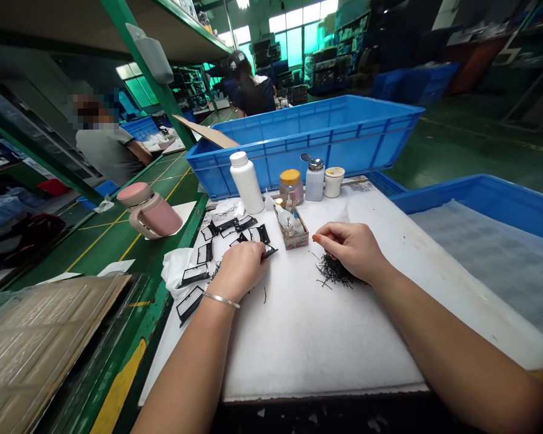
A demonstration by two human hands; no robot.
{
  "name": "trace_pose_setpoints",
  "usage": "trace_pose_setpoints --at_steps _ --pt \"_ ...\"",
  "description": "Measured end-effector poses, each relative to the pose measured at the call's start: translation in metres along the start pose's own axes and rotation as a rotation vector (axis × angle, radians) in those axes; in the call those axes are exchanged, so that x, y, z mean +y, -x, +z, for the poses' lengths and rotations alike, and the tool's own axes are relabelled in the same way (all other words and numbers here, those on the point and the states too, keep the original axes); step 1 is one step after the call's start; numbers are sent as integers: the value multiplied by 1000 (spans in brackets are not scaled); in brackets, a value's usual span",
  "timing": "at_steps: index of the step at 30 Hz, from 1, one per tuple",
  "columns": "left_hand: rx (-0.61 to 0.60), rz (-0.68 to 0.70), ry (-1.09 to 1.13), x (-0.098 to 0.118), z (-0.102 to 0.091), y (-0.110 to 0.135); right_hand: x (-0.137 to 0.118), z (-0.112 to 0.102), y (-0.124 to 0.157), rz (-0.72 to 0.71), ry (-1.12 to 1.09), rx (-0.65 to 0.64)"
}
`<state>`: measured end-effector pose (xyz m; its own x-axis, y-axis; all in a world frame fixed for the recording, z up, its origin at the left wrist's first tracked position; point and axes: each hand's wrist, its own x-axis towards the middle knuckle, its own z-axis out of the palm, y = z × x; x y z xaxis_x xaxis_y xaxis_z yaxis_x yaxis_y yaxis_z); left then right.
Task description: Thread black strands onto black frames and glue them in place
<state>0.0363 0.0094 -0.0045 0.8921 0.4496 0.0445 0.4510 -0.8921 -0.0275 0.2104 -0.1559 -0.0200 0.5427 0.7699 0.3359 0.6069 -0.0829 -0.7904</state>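
My left hand (243,268), with a silver bangle at the wrist, is closed at the left of the white work surface. A black plastic frame (269,251) sticks out past its fingertips; the grip itself is mostly hidden. More thin black frames (195,274) lie around and behind this hand. My right hand (353,248) is pinched, with an orange covering at a fingertip. Anything in that pinch is too small to make out. Beneath it spreads a pile of thin black strips (337,271), and a few loose strips lie near my left hand.
Behind my hands stand a small box (296,241) of bottles, a white bottle (247,184), a yellow-lidded jar (291,187), a pump bottle (314,184) and a blue bin (298,135). Another blue bin (489,187) is at right. A pink mug (156,211) stands left. Two people sit beyond.
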Motion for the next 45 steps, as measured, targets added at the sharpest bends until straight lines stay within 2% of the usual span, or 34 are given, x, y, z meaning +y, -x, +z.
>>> trace_pose_setpoints --at_steps 4,7,12,15,18,21,23,25,28,32,35,39,42,45 --pt "100 -5 84 -3 -14 11 -1 1 2 11 -4 -89" --pt "208 48 160 3 -23 18 0 4 1 95 -126 -214" --pt "365 322 209 24 -20 22 2 8 -1 359 -543 -397" --pt "427 448 186 35 -14 22 3 8 -1 415 -688 -442" --pt "499 467 244 40 -11 22 3 5 -1 358 -692 -388" --pt "559 430 371 45 -7 20 3 1 -3 309 -674 -137" --pt "504 430 414 50 0 17 4 -3 -5 291 -687 44" --pt "380 448 411 56 9 13 4 -6 -6 287 -718 151" --pt "196 442 364 68 24 7 5 -8 -7 296 -753 181" --pt "65 405 329 78 33 2 3 -4 -6 280 -748 125" --pt "44 405 343 78 33 1 1 -1 -5 281 -713 96" --pt "96 410 487 68 28 2 -1 0 -3 259 -641 77" --pt "100 367 692 57 16 6 -2 0 -1 216 -520 73" --pt "69 287 997 48 2 11 -6 0 1 177 -415 51"
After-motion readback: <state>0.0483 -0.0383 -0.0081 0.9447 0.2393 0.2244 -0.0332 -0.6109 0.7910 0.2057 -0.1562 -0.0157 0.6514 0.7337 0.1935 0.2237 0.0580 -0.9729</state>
